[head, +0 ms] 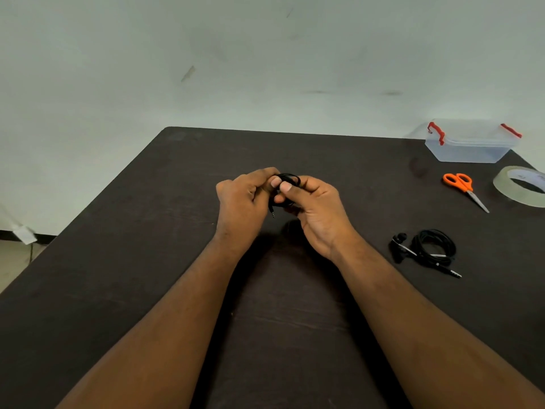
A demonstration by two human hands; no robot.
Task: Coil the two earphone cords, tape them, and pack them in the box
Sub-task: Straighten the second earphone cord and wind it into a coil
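Above the middle of the dark tabletop, the thin black earphone cord is pinched as a small coil by the fingers of the left hand and the right hand, probably so that its loops cannot spring open before taping.

You've got a dark bench w/ four things lying on it, all on your right side. Far right corner: clear plastic box w/ red latches, lid on; just nearer, orange-handled scissors beside a clear tape roll at the rt edge. Closer to you, apart from those, a black earphone cord lies loosely bundled, plug pointing toward you.
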